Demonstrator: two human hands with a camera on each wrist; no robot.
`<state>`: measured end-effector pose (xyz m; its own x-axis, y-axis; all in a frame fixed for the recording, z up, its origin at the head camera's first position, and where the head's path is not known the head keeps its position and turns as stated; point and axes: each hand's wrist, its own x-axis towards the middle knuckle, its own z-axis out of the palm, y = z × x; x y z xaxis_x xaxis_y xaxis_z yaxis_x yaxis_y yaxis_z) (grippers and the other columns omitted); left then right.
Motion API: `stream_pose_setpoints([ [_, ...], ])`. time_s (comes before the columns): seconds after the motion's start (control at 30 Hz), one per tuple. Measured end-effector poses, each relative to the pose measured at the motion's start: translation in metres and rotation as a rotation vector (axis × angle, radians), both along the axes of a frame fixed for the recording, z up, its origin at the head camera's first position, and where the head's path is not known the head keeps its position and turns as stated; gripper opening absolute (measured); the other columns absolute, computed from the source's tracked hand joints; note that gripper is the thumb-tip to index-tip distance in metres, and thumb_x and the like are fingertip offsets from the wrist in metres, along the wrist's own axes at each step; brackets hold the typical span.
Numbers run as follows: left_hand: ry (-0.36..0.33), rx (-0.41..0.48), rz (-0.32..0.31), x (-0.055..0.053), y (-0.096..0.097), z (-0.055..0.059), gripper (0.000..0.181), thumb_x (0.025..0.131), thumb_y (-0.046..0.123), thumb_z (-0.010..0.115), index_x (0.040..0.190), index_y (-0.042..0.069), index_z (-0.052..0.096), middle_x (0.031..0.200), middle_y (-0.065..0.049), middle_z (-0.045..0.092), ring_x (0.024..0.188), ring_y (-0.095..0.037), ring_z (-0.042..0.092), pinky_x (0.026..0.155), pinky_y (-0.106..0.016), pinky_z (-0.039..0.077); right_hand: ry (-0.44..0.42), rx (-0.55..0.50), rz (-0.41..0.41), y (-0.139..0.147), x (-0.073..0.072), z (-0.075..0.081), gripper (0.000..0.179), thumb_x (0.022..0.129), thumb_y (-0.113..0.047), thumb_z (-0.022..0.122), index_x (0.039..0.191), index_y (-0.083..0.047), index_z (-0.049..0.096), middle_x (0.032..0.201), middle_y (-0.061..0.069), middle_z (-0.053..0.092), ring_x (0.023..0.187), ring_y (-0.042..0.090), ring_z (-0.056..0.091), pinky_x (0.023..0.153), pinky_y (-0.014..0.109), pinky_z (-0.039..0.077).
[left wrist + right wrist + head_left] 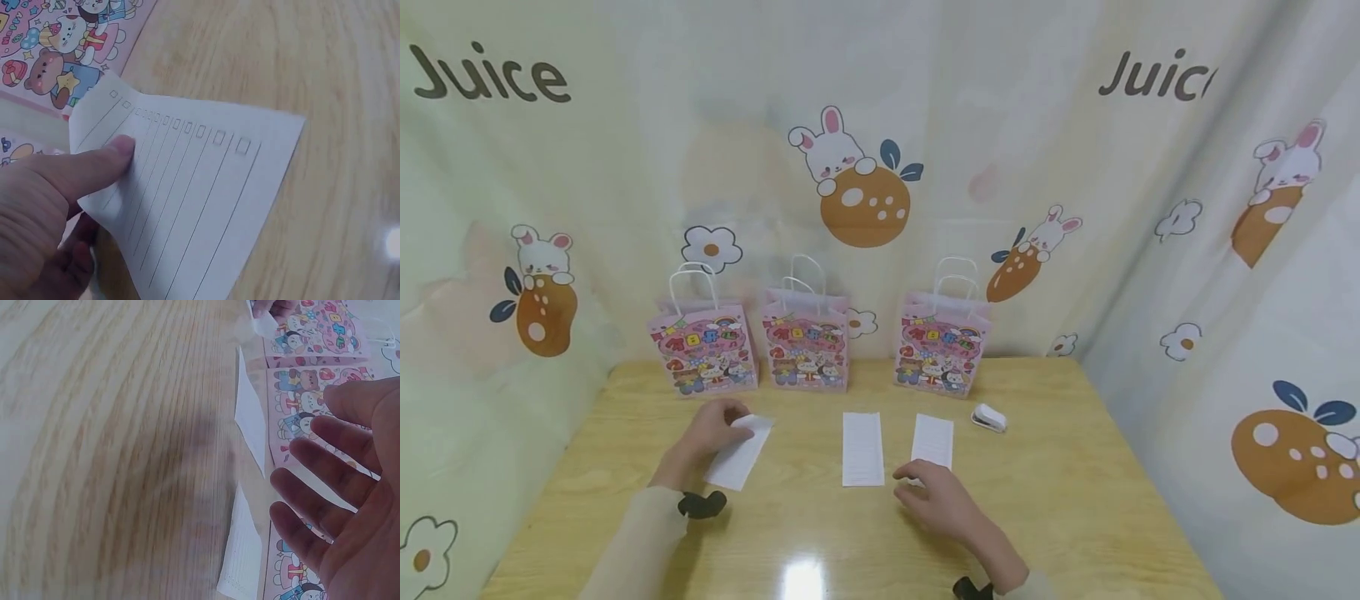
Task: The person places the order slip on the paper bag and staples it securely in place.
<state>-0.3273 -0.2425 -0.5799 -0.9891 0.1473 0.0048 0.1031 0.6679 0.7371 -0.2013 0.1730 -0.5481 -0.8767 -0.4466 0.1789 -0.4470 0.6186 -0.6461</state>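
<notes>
In the head view my left hand [709, 435] pinches a white paper slip [741, 460] in front of the left gift bag. The left wrist view has the thumb lying on the slip [187, 181], which bends a little and bears ruled lines with small boxes. My right hand [942, 507] hovers with loosely spread fingers, holding nothing, by the lower end of another slip [934, 437]. A third slip [862, 450] lies flat in the middle of the table. The right wrist view confirms the right hand [365, 540] is off the table.
Three pink cartoon gift bags, left [703, 354], middle [805, 354] and right [940, 350], stand upright along the table's back edge, white handles up. A small white stapler [989, 417] lies right of the slips. A printed curtain [1000, 150] hangs behind the wooden table [1060, 500].
</notes>
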Motion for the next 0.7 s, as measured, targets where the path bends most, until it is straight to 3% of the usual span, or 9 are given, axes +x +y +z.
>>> stream_pose_setpoints([
  [0.17,0.05,-0.011,0.008,0.005,-0.005,0.001,0.039,0.075,0.012,0.083,0.108,0.0,0.064,0.087,-0.009,0.063,0.077,-0.022,0.056,0.065,-0.033,0.048,-0.02,-0.014,0.018,-0.002,0.0,-0.002,0.023,0.095,-0.019,0.065,0.111,-0.003,0.067,0.108,0.003,0.068,0.103,0.022,0.062,0.088,0.043,0.051],
  [0.3,0.137,0.034,0.007,0.007,-0.012,-0.002,0.039,0.078,0.011,0.082,0.111,-0.001,0.066,0.096,-0.013,0.065,0.083,-0.024,0.058,0.072,-0.035,0.05,-0.034,-0.039,0.017,-0.008,-0.003,-0.004,0.022,0.094,-0.018,0.066,0.11,-0.004,0.068,0.108,0.003,0.068,0.103,0.021,0.062,0.089,0.042,0.051],
  [0.43,0.184,0.131,0.048,0.011,-0.017,-0.004,0.04,0.076,0.006,0.083,0.112,-0.003,0.068,0.107,-0.017,0.065,0.09,-0.026,0.059,0.077,-0.035,0.052,-0.076,-0.06,0.04,-0.014,-0.003,-0.004,0.023,0.095,-0.02,0.065,0.11,-0.002,0.067,0.109,0.003,0.068,0.102,0.022,0.063,0.088,0.041,0.052],
  [0.57,0.207,0.209,0.078,0.012,-0.021,0.005,0.046,0.078,0.007,0.083,0.119,-0.002,0.066,0.116,-0.018,0.064,0.094,-0.026,0.057,0.077,-0.028,0.052,-0.062,-0.046,0.045,-0.021,-0.006,-0.004,0.023,0.094,-0.02,0.065,0.11,-0.004,0.068,0.108,0.002,0.068,0.101,0.02,0.063,0.087,0.04,0.052],
  [0.7,0.183,0.205,0.104,0.01,-0.022,0.02,0.039,0.084,0.013,0.078,0.119,0.0,0.067,0.117,-0.017,0.066,0.092,-0.024,0.059,0.075,-0.025,0.05,-0.057,-0.026,0.037,-0.022,-0.008,-0.002,0.021,0.094,-0.02,0.065,0.11,-0.006,0.069,0.108,0.0,0.068,0.101,0.019,0.062,0.086,0.039,0.052],
])
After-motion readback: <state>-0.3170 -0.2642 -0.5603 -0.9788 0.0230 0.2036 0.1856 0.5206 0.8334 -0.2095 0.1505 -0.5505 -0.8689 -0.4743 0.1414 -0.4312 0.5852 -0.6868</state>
